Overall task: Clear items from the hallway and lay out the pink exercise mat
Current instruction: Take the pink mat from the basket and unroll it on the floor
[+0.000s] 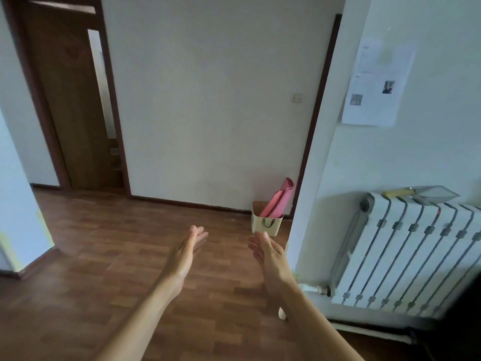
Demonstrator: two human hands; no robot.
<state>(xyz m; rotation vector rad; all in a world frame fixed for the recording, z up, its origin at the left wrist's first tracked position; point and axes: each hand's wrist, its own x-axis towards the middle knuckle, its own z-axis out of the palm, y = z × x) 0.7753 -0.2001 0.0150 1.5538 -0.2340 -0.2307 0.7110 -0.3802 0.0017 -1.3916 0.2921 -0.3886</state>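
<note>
A rolled pink exercise mat (279, 199) stands tilted in a cream paper bag (266, 222) on the wooden floor, against the far wall by a dark door frame. Both my arms reach forward over the floor. My left hand (188, 250) is open, fingers together and stretched out, holding nothing. My right hand (268, 252) is open too, palm turned inward, its fingertips just below the bag in the picture but still short of it. Neither hand touches the mat or the bag.
A white radiator (406, 254) hangs on the right wall with a flat grey and yellow object (426, 192) on top and papers (377, 82) taped above. A brown door (70, 100) stands at the far left. The wooden floor (117, 243) spreads ahead.
</note>
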